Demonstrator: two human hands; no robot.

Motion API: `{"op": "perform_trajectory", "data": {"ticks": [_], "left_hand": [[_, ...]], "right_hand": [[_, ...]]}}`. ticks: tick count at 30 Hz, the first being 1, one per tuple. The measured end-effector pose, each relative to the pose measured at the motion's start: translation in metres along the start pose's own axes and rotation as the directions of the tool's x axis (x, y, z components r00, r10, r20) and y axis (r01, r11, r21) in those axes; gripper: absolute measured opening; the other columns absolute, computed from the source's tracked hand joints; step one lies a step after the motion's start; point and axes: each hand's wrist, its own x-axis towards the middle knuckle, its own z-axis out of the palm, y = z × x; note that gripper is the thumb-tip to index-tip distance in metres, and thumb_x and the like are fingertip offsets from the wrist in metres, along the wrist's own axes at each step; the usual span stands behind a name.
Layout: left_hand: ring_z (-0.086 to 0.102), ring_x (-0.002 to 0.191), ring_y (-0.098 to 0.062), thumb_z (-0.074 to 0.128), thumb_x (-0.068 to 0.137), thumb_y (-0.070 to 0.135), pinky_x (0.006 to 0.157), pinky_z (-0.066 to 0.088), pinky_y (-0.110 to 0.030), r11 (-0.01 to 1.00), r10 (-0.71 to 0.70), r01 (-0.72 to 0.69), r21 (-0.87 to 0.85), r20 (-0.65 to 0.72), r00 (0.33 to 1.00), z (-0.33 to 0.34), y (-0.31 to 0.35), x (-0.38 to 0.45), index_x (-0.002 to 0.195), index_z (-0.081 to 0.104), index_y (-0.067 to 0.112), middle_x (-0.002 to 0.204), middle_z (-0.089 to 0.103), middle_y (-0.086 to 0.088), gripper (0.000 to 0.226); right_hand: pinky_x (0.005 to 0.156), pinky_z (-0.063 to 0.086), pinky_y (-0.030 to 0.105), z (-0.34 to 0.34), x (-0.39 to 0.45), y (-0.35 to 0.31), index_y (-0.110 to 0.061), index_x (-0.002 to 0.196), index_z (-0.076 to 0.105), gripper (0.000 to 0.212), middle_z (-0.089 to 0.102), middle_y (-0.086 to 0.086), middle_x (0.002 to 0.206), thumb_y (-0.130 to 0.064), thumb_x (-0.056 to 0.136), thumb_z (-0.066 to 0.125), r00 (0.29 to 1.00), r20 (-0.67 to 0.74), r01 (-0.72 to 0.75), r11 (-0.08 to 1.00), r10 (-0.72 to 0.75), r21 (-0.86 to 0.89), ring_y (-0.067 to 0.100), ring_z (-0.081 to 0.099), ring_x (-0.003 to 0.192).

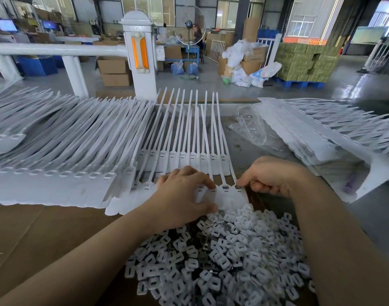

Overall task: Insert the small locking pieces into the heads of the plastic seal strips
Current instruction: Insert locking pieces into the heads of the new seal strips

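Observation:
A row of white plastic seal strips (224, 196) lies in front of me, heads toward me, tails pointing away. My left hand (184, 193) lies on the flat tags of the strips, fingers curved over them and thumb against a tag's lower edge. My right hand (270, 178) pinches a small locking piece (239, 183) at the head of the rightmost strip. A big heap of small white and metal locking pieces (222, 257) lies just below both hands. A second row of strips (184, 157) lies behind the first.
Long overlapping stacks of white strips (56, 151) fill the left, another stack (321, 138) the right. A clear plastic bag (251, 129) lies behind. Brown cardboard (45, 235) covers the bench. A white rail and post (140, 56) stand beyond.

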Motion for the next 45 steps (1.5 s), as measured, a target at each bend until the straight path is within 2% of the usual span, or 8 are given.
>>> {"op": "perform_trajectory", "data": {"ticks": [11,20,27,30,34,39,42,45], "left_hand": [[0.035,0.125,-0.007,0.064,0.078,0.062,0.111,0.020,-0.041,1.000,0.009,-0.009,0.011,0.000,1.000,0.001,-0.002,0.000,0.116,0.052,0.051,0.124,0.042,0.020,0.041],[0.035,0.124,-0.007,0.063,0.078,0.061,0.110,0.021,-0.040,1.000,0.003,-0.003,0.005,0.025,1.000,-0.001,-0.001,0.000,0.116,0.052,0.051,0.125,0.043,0.020,0.040],[0.042,0.120,-0.007,0.061,0.088,0.052,0.109,0.030,-0.044,0.996,0.019,-0.022,-0.084,-0.041,0.999,-0.006,0.002,0.000,0.109,0.063,0.046,0.120,0.051,0.019,0.022],[0.043,0.112,-0.007,0.068,0.087,0.043,0.103,0.033,-0.037,0.988,0.144,-0.148,-0.041,-0.099,0.985,-0.005,0.008,-0.002,0.104,0.067,0.045,0.112,0.053,0.019,0.018],[0.041,0.097,-0.004,0.068,0.085,0.046,0.093,0.036,-0.031,0.930,0.365,-0.364,-0.039,-0.002,0.931,-0.003,0.019,-0.007,0.105,0.071,0.043,0.097,0.048,0.019,0.021],[0.049,0.096,-0.007,0.066,0.087,0.048,0.094,0.038,-0.035,0.910,0.411,-0.413,0.029,0.047,0.910,-0.002,0.026,-0.008,0.100,0.073,0.039,0.095,0.056,0.014,0.017],[0.053,0.095,-0.002,0.068,0.087,0.040,0.095,0.037,-0.023,0.902,0.429,-0.431,0.020,0.047,0.902,-0.003,0.025,-0.007,0.096,0.073,0.035,0.096,0.062,0.015,0.011],[0.052,0.089,0.003,0.069,0.087,0.038,0.080,0.034,-0.004,0.912,0.411,-0.410,-0.030,0.042,0.911,-0.003,0.025,-0.008,0.093,0.072,0.034,0.090,0.062,0.018,0.008]], "right_hand": [[0.035,0.018,0.019,-0.002,0.007,0.005,-0.014,0.076,0.057,0.022,0.040,-0.002,0.050,-0.023,0.085,0.074,0.998,0.068,-0.008,0.997,0.013,-0.077,0.008,0.027,0.037],[0.034,0.018,0.019,-0.003,0.008,0.007,-0.012,0.085,0.058,0.021,0.043,-0.002,0.051,-0.025,0.085,0.074,0.998,0.060,-0.001,0.999,0.004,-0.051,0.008,0.029,0.038],[0.037,0.022,0.020,0.003,0.012,0.006,-0.013,0.083,0.063,0.018,0.049,-0.004,0.051,-0.028,0.092,0.065,0.991,-0.059,0.118,0.993,-0.116,0.028,0.009,0.033,0.040],[0.039,0.023,0.022,0.005,0.013,0.004,-0.014,0.086,0.064,0.016,0.053,-0.005,0.053,-0.029,0.093,0.065,0.977,-0.066,0.207,0.976,-0.203,0.067,0.009,0.034,0.042],[0.038,0.026,0.021,0.008,0.013,0.003,-0.016,0.087,0.068,0.016,0.056,-0.004,0.054,-0.031,0.093,0.067,0.969,-0.069,0.240,0.969,-0.236,0.058,0.008,0.036,0.038],[0.036,0.028,0.018,0.009,0.014,0.003,-0.017,0.084,0.069,0.017,0.059,-0.005,0.053,-0.031,0.093,0.067,0.962,-0.098,0.265,0.959,-0.255,0.103,0.007,0.039,0.038],[0.038,0.030,0.019,0.009,0.014,0.003,-0.018,0.087,0.070,0.016,0.060,-0.006,0.054,-0.031,0.093,0.067,0.958,-0.117,0.275,0.956,-0.263,0.102,0.008,0.042,0.042],[0.035,0.032,0.016,0.010,0.013,0.003,-0.015,0.087,0.070,0.015,0.060,-0.005,0.053,-0.029,0.093,0.067,0.947,-0.143,0.308,0.939,-0.288,0.150,0.005,0.044,0.038]]}}
